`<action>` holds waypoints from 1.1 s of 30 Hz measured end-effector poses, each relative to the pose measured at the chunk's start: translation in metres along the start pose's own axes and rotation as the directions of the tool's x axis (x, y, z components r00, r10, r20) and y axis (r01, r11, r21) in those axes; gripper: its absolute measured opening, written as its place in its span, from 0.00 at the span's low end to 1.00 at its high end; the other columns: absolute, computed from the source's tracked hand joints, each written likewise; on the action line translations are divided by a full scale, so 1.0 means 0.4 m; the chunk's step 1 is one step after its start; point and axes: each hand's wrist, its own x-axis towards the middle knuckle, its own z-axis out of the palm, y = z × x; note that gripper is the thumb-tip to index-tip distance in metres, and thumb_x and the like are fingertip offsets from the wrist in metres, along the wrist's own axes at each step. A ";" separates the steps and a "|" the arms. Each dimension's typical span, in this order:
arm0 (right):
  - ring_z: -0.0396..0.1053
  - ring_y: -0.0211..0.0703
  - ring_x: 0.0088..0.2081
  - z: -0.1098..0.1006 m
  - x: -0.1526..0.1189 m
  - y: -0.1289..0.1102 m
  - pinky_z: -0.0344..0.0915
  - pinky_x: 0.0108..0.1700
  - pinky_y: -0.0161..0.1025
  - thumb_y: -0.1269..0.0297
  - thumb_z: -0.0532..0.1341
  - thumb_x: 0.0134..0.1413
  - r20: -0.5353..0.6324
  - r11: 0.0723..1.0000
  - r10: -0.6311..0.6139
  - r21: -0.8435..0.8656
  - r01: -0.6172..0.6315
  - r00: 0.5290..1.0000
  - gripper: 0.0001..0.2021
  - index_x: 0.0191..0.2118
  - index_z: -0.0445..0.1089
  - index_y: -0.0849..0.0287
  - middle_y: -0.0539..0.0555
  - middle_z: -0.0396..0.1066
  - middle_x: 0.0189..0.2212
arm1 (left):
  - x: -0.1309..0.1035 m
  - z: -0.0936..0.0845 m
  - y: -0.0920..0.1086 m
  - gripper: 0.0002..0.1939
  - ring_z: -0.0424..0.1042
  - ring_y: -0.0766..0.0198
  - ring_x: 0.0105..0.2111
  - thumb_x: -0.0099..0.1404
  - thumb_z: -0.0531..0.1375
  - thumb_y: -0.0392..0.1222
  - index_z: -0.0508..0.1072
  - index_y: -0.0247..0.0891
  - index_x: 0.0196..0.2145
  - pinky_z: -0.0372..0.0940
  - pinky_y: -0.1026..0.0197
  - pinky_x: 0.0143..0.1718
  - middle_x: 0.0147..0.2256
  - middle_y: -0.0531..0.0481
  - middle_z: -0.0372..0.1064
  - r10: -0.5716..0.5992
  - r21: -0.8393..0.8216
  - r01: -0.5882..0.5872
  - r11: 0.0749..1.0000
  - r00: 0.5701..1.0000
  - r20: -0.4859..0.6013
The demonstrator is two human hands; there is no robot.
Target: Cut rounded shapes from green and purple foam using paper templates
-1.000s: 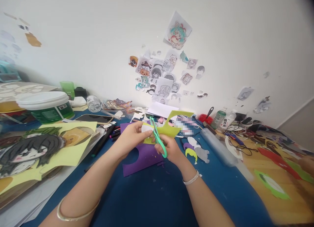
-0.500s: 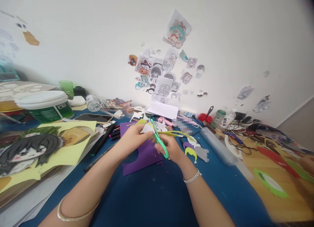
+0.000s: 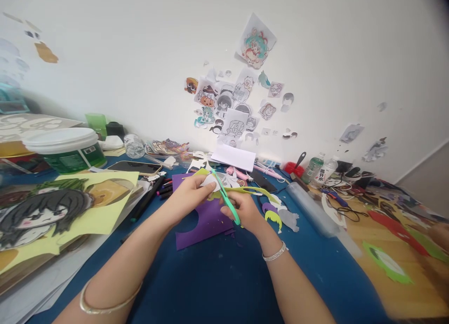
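Note:
My left hand (image 3: pixel 191 193) pinches a white paper cutout (image 3: pixel 210 179), with yellow-green sheet (image 3: pixel 257 190) extending behind it to the right. Fingers of my right hand (image 3: pixel 244 211) are wrapped round the handles of mint-green scissors (image 3: pixel 228 203). The scissor blades point up and away, right beside the white paper and my left thumb. Whether the blades are biting into the paper is hard to make out. Below both hands lies a purple sheet (image 3: pixel 210 226) with a rounded notch cut from its left side.
Yellow-green and grey cutouts (image 3: pixel 288 219) lie right of my hands, near a clear plastic roll (image 3: pixel 312 209). Black markers (image 3: pixel 149 198), a phone (image 3: pixel 134 168) and a white-lidded tub (image 3: pixel 63 148) stand left. Bottles (image 3: pixel 314 167) are at the back right.
The scissors have swung a little, and their blades look closer together now. My hands stay in nearly the same place, still on the paper and the scissors.

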 end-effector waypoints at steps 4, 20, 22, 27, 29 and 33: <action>0.53 0.32 0.18 0.008 0.002 0.004 0.51 0.21 0.31 0.49 0.58 0.48 0.007 0.997 -0.022 0.068 0.022 1.000 0.18 0.34 0.64 0.62 0.45 0.55 0.17 | -0.003 0.002 0.003 0.14 0.49 0.72 0.18 0.56 0.53 0.48 0.61 0.36 0.20 0.46 0.70 0.17 0.17 0.58 0.50 0.025 0.057 -0.026 0.998 1.000 0.013; 0.51 0.31 0.17 0.013 0.004 -0.002 0.49 0.19 0.30 0.50 0.59 0.47 -0.085 0.999 -0.043 0.001 0.044 0.995 0.17 0.29 0.65 0.62 0.45 0.54 0.15 | -0.001 0.009 -0.001 0.13 0.49 0.72 0.17 0.56 0.54 0.49 0.64 0.35 0.25 0.45 0.69 0.18 0.16 0.59 0.50 -0.006 -0.009 0.005 1.000 0.998 -0.059; 0.53 0.32 0.17 0.016 0.004 0.003 0.51 0.19 0.31 0.52 0.59 0.47 -0.078 0.997 -0.039 0.061 0.044 0.996 0.16 0.30 0.65 0.62 0.45 0.54 0.15 | -0.002 0.011 0.003 0.13 0.49 0.73 0.17 0.57 0.53 0.48 0.64 0.35 0.24 0.44 0.69 0.18 0.16 0.59 0.50 0.022 0.006 -0.022 1.000 0.999 -0.038; 0.58 0.34 0.17 0.027 0.004 0.006 0.54 0.20 0.32 0.52 0.58 0.48 -0.094 0.990 -0.045 0.126 0.056 0.995 0.15 0.32 0.65 0.62 0.46 0.58 0.15 | -0.002 0.017 0.003 0.14 0.51 0.71 0.18 0.56 0.53 0.49 0.62 0.35 0.21 0.46 0.68 0.18 0.16 0.58 0.51 0.037 0.064 -0.035 0.997 0.999 -0.032; 0.58 0.34 0.17 0.031 0.004 0.003 0.54 0.20 0.32 0.53 0.58 0.49 -0.103 0.993 -0.051 0.104 0.062 0.993 0.15 0.32 0.65 0.62 0.46 0.58 0.15 | 0.000 0.017 -0.004 0.14 0.50 0.72 0.17 0.55 0.53 0.50 0.61 0.36 0.22 0.45 0.68 0.18 0.16 0.59 0.49 0.013 0.042 -0.011 0.999 1.000 -0.029; 0.56 0.33 0.16 0.034 0.004 -0.003 0.54 0.19 0.31 0.54 0.58 0.48 -0.143 0.997 -0.032 0.066 0.042 0.989 0.14 0.31 0.65 0.62 0.45 0.57 0.13 | 0.002 0.012 -0.012 0.14 0.44 0.74 0.15 0.56 0.54 0.50 0.59 0.37 0.22 0.41 0.69 0.17 0.15 0.61 0.44 -0.027 -0.034 0.027 0.999 1.000 -0.007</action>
